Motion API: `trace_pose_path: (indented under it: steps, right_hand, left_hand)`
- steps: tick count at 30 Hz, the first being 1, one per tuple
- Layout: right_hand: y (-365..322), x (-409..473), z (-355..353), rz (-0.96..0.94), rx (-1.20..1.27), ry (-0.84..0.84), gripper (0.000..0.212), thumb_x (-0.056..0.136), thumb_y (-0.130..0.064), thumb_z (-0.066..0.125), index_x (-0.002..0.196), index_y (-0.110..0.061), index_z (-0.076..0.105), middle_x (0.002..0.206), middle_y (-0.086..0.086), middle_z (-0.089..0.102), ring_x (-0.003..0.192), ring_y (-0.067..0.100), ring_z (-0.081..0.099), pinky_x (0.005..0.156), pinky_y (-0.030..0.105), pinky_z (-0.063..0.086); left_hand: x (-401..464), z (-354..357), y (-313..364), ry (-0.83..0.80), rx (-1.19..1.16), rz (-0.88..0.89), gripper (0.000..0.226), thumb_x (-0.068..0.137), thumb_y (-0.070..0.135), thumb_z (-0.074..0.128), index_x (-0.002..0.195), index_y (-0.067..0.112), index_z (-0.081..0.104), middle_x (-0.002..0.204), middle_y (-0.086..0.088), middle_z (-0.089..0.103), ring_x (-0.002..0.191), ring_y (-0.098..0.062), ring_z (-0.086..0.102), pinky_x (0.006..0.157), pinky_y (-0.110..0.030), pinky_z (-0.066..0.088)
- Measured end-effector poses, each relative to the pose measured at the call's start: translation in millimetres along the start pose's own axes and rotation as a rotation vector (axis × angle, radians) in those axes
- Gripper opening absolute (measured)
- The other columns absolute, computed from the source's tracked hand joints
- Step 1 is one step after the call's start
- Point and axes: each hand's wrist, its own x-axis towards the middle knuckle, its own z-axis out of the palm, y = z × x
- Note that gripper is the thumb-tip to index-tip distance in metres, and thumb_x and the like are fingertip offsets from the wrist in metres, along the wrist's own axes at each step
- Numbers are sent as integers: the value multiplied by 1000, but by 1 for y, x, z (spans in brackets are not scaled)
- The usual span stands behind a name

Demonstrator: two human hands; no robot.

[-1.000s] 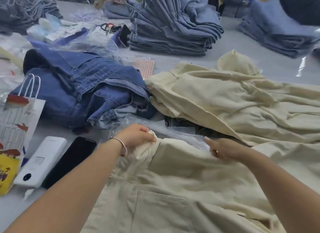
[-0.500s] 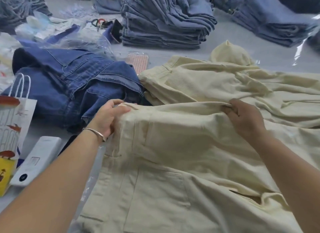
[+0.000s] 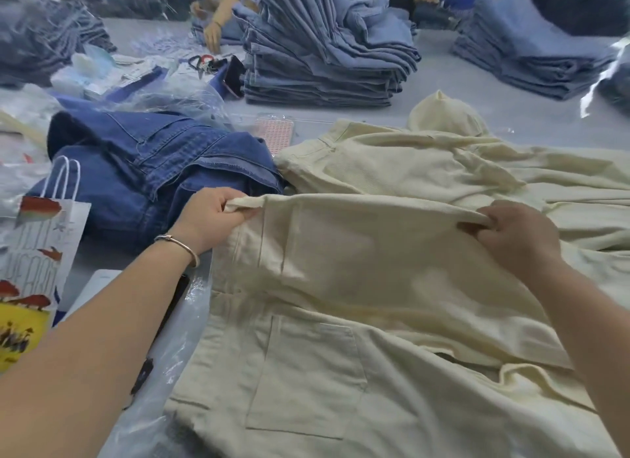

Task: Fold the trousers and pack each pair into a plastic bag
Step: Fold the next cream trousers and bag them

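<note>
Cream trousers (image 3: 358, 263) lie across the table in front of me, back pocket up. My left hand (image 3: 208, 219) grips the left end of their raised top edge. My right hand (image 3: 514, 236) grips the right end of the same edge, so the cloth is stretched between both hands. A clear plastic bag (image 3: 170, 362) lies under the trousers' left side, beside my left forearm. More cream trousers (image 3: 426, 157) are spread just behind.
Dark blue jeans (image 3: 146, 171) are heaped at the left. Stacks of folded light-blue jeans (image 3: 324, 58) stand at the back, another stack (image 3: 531, 48) at the right. A paper gift bag (image 3: 34, 260), a white device (image 3: 99, 283) and loose plastic sit at the left. Another person's hand (image 3: 213, 35) reaches in far back.
Both hands took hold of the cream trousers' top edge, lifted it and carried it away from me, spreading wider apart. The plastic bag ahead is now covered by the cloth.
</note>
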Motion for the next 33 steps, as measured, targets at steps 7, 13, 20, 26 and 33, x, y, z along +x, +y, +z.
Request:
trace_pose_path:
  steps: [7, 13, 20, 26, 33]
  right_hand:
    - [-29, -67, -61, -290, 36, 262, 20, 87, -32, 69, 78, -14, 73, 64, 4, 60, 61, 31, 56, 54, 37, 46]
    - [-44, -183, -88, -651, 81, -84, 25, 71, -38, 63, 92, -42, 75, 58, -25, 52, 47, 7, 50, 41, 21, 34]
    - [-32, -271, -6, -756, -98, -643, 68, 65, -43, 72, 129, -52, 51, 107, -17, 66, 98, 8, 65, 76, 19, 48]
    - [-12, -278, 13, -705, -105, -685, 69, 21, -47, 84, 89, -49, 73, 61, -23, 63, 50, 1, 62, 39, 11, 38]
    - [3, -294, 27, -595, -58, -738, 76, 76, -39, 50, 147, -48, 24, 129, -8, 53, 118, 19, 53, 92, 26, 42]
  left_hand:
    - [-45, -46, 17, -15, 399, 237, 29, 66, -1, 71, 69, 26, 60, 74, 4, 60, 74, -21, 52, 70, -34, 41]
    - [-131, -43, 1, -140, 770, 171, 28, 67, 2, 62, 64, 24, 44, 74, -1, 46, 72, -24, 41, 61, -39, 40]
    - [-226, 9, -45, -401, 921, -158, 27, 83, 7, 47, 69, 27, 34, 85, 8, 43, 82, -15, 44, 65, -30, 44]
    - [-243, 5, -31, -23, 946, -9, 17, 67, -1, 65, 79, 10, 59, 79, -10, 51, 77, -32, 51, 48, -32, 36]
    - [-251, 26, -14, -265, 1151, -388, 38, 86, 13, 50, 122, 24, 50, 115, -5, 46, 105, -24, 42, 73, -29, 43]
